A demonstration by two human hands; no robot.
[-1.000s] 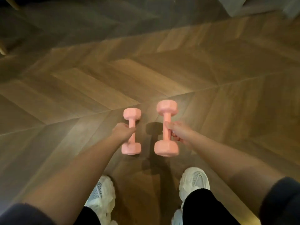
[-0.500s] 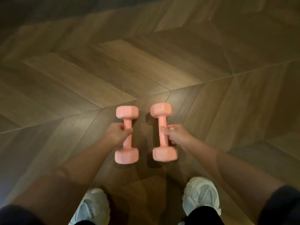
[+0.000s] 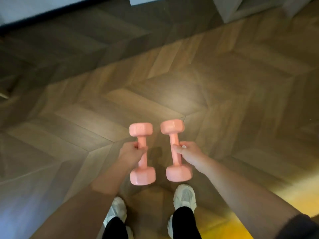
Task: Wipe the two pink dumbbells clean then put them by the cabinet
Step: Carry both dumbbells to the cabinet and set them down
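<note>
Two pink dumbbells sit in the lower middle of the frame, side by side and apart, each held by its handle over the wooden floor (image 3: 103, 118). The left hand (image 3: 131, 154) is curled round the handle of the left dumbbell (image 3: 143, 161), with the thumb across the front. The right hand (image 3: 189, 152) grips the handle of the right dumbbell (image 3: 176, 158), thumb and fingers closed on it.

Both long axes run up and down the frame. One head of each points toward the top edge and the other toward the shoes. The left dumbbell is nearly straight. The upper head of the right one leans a little to the left, so the upper heads are closer together than the lower heads. The lower heads hang just above a left shoe (image 3: 115, 211) and a right shoe (image 3: 184, 195), both white, at the bottom of the frame. A faint shadow lies on the floor between the handles. The picture is smeared by motion.

Half a second ago only floor filled the top of the frame. Now a pale wall (image 3: 34, 11) shows at the upper left and white furniture (image 3: 241, 9) at the upper right. The dumbbells sit a little lower and further right in the frame, with the same grips and much the same gap. The shoes appear closer together than before.
</note>
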